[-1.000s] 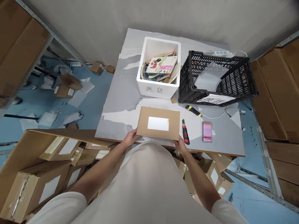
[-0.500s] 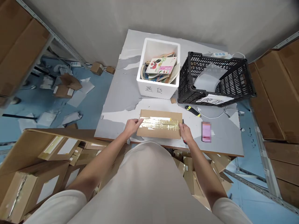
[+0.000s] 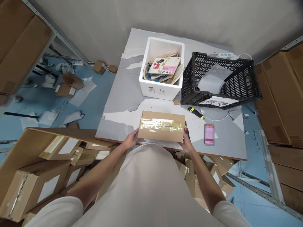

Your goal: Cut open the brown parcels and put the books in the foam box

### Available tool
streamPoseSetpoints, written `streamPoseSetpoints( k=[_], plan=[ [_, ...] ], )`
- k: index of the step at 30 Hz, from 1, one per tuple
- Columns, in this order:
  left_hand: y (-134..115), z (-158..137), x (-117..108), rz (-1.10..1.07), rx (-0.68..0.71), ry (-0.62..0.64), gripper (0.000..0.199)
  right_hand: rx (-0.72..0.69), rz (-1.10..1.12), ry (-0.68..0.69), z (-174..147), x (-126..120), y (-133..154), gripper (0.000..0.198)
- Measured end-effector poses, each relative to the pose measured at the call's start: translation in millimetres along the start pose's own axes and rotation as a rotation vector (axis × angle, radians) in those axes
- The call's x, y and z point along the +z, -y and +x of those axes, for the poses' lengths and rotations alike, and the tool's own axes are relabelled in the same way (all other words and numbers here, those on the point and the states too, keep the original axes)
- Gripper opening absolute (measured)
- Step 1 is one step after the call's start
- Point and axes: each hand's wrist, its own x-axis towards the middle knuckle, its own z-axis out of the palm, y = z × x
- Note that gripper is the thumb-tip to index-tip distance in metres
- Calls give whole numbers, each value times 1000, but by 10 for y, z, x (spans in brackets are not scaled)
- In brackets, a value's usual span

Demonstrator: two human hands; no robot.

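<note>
A flat cardboard box point(image 3: 161, 134) sealed with shiny clear tape lies between my hands at the table's front edge, a white label strip on its top. My left hand point(image 3: 131, 139) is at its lower left corner, fingers curled against the side. At the lower right corner my right hand point(image 3: 187, 144) grips the box, its fingertips partly hidden beneath it. Just right of the box lies a red and black tool point(image 3: 187, 130), partly covered. A yellow and black utility knife point(image 3: 196, 112) rests beyond it.
A white foam box point(image 3: 161, 91) holds several books. Beside it stands a black plastic crate point(image 3: 220, 101) with a paper sheet inside. A pink-screened phone point(image 3: 209, 135) lies on the table point(image 3: 113, 116). A large carton point(image 3: 30, 138) of packed boxes stands at left; shelving flanks both sides.
Both hands have slid down from the box's sides to its lower corners. The box's near edge looks slightly raised, and more of the red and black tool shows.
</note>
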Motion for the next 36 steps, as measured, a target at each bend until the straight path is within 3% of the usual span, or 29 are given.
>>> streamPoseSetpoints(
  k=[4,9,12,15,22,27,29,31,33,36],
  plan=[
    [-78,-29,132,18,-10,-66,54,-11,15,0,40,73,169,55],
    [-449,194,-62,258,22,-279,49,10,-166,-24,206,-71,443,51],
    [-597,395,-130,409,-63,-313,50,93,-327,-65,323,-61,525,58],
    [-628,536,-87,418,-112,-316,49,125,-358,-71,411,21,518,60],
    [-469,570,-83,322,-103,-320,51,137,-203,-40,434,39,312,62],
    [-126,379,-161,114,-99,-259,54,125,-11,-57,126,36,-23,57],
    [9,260,-120,72,-77,-181,58,92,-7,-42,-19,102,-105,72],
    [96,154,-34,30,-52,-84,59,40,-27,29,-115,192,-113,80],
    [120,84,55,-21,-57,-32,58,2,-26,72,-150,265,-62,73],
    [34,45,91,-47,-73,-70,58,6,13,57,-135,245,63,59]
  ],
)
